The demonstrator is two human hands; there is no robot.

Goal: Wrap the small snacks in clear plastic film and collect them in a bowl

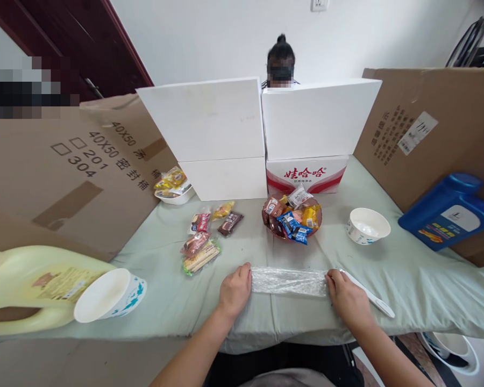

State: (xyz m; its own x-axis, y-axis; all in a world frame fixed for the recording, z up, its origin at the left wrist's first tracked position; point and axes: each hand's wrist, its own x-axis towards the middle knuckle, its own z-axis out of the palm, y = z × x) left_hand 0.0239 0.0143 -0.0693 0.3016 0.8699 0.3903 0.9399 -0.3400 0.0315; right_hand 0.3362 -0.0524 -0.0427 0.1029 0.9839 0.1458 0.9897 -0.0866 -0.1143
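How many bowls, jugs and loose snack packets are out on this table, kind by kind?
White paper bowls: 3 — one on its side, one upright, one holding packets
Brown snack bowl: 1
Detergent jugs: 2 — yellow, blue
Loose snack packets on the cloth: about 5
Total: about 11

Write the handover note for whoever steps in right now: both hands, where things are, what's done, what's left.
Left hand: pressing the left end of the clear plastic wrap on the green tablecloth.
Right hand: holding the wrap's right end, beside a white utensil.
Things: bowl of wrapped snacks behind the wrap; loose snack packets to its left; empty white bowl to its right.
Done: wrap stretched flat.
Left: nothing is wrapped yet.
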